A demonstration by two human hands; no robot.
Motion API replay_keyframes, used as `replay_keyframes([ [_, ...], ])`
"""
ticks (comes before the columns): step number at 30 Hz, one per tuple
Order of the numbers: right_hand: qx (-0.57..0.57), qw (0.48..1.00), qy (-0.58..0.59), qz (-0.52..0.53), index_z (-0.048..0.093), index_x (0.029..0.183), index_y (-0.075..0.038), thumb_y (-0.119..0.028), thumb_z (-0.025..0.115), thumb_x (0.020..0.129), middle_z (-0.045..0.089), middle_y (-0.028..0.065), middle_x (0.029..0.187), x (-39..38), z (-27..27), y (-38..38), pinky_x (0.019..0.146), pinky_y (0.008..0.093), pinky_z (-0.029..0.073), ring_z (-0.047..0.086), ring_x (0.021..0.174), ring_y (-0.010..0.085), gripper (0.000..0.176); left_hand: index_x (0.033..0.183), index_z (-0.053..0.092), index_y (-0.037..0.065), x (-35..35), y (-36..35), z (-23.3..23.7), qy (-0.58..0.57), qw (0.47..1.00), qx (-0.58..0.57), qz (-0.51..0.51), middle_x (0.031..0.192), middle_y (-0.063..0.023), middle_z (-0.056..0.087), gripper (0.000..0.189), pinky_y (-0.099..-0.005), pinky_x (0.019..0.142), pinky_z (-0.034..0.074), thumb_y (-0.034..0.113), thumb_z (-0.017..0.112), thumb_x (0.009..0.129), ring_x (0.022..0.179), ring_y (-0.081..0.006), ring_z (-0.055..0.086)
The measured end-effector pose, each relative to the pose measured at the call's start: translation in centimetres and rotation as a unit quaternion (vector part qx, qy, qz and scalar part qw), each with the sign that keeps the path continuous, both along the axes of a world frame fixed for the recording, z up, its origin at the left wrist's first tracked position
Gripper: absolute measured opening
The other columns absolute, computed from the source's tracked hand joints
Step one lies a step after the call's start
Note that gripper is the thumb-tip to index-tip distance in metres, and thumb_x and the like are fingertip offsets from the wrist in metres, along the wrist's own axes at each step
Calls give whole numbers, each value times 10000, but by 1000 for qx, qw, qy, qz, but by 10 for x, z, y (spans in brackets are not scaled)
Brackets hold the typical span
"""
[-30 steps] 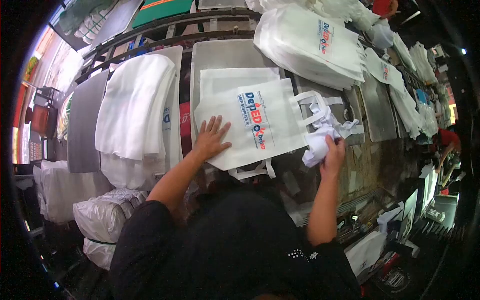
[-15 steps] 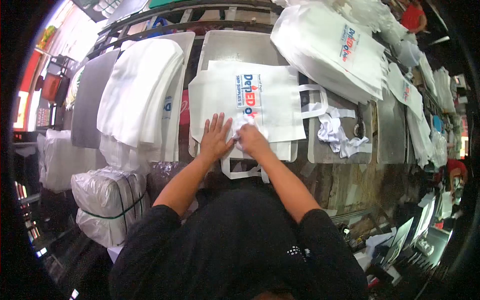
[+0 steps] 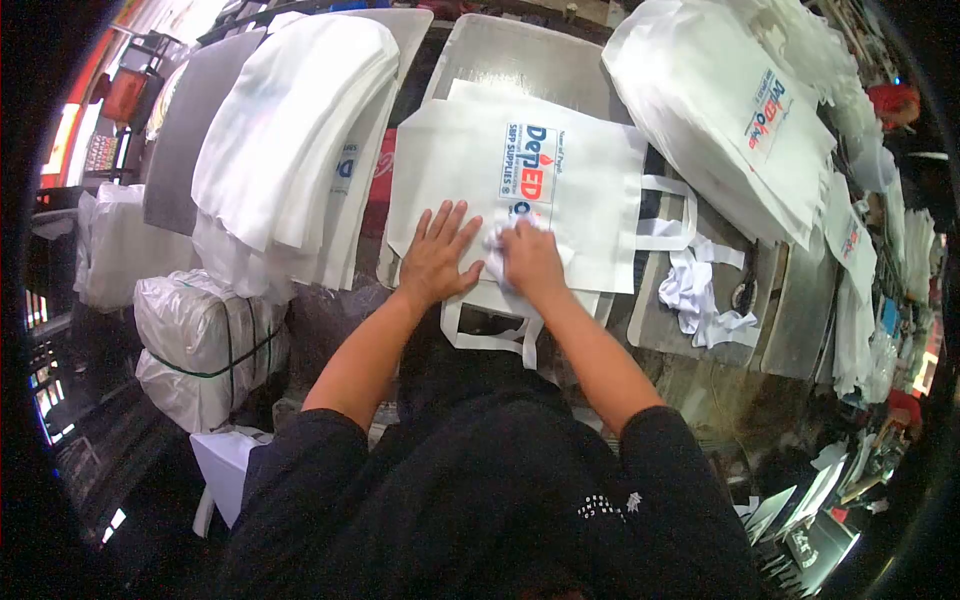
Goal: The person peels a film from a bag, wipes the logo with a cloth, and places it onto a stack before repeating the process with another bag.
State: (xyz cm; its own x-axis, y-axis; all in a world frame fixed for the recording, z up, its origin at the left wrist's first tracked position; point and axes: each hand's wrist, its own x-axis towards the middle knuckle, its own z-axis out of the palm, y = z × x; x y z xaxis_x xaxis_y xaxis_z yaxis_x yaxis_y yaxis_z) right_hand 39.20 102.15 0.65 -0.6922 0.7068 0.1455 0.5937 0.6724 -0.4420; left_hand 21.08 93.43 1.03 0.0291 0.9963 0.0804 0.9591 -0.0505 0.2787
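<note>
On the left I'm seeing a pile of white bags (image 3: 290, 130); on the far right, a stack of printed bags (image 3: 710, 110). Between them a printed white bag (image 3: 430, 160) is lying on a grey board (image 3: 520, 60), its handle (image 3: 690, 215) reaching right. My left hand (image 3: 437, 258) is pressing flat on its near part, fingers spread, gripping nothing. Just beside, my right hand (image 3: 530, 262) is clamping a crumpled white cloth (image 3: 497, 245) against the bag.

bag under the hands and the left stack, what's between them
Between the bag and the left stack, the head view shows a board's edge and something red.
</note>
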Motion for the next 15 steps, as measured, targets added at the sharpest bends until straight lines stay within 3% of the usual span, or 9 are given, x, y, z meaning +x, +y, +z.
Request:
replay_keyframes([
  [3, 6, 996, -19, -86, 627, 906, -96, -155, 563, 842, 575, 122, 897, -22, 0, 2, 773, 443, 429, 609, 867, 293, 109, 1440, 454, 165, 0, 0, 3, -11, 1000, -2, 2, 1528, -156, 363, 707, -515, 1184, 194, 437, 641, 815, 1444, -330, 289],
  [7, -69, 997, -27, 19, 668, 930, -119, -183, 567, 844, 596, 114, 932, 6, 3, -16, 788, 447, 425, 617, 889, 289, 147, 1438, 459, 166, 0, -1, 0, -16, 1000, -3, -2, 1529, -154, 363, 704, -514, 1184, 195, 434, 642, 814, 1443, -328, 290],
  [9, -96, 995, -35, 2, 685, 941, -124, -220, 604, 817, 603, 107, 932, 19, 7, -5, 798, 465, 419, 618, 898, 290, 176, 1441, 455, 171, -1, -1, -1, -3, 1000, 1, 1, 1532, -149, 358, 706, -512, 1187, 189, 436, 639, 813, 1444, -324, 287],
  [11, -34, 989, -103, -103, 695, 886, -124, -205, 631, 764, 606, 99, 928, 32, 10, 3, 801, 477, 408, 613, 919, 294, 160, 1438, 457, 174, -1, -1, -1, -6, 1000, 1, -1, 1534, -146, 356, 703, -512, 1187, 188, 436, 640, 812, 1444, -324, 288],
  [15, -4, 975, -115, -191, 676, 733, -110, -158, 605, 702, 612, 93, 958, 79, 11, 8, 834, 493, 372, 587, 964, 295, 92, 1430, 468, 175, -1, -1, -2, -15, 1000, 3, 5, 1529, -148, 362, 691, -510, 1185, 198, 437, 641, 814, 1438, -327, 300],
])
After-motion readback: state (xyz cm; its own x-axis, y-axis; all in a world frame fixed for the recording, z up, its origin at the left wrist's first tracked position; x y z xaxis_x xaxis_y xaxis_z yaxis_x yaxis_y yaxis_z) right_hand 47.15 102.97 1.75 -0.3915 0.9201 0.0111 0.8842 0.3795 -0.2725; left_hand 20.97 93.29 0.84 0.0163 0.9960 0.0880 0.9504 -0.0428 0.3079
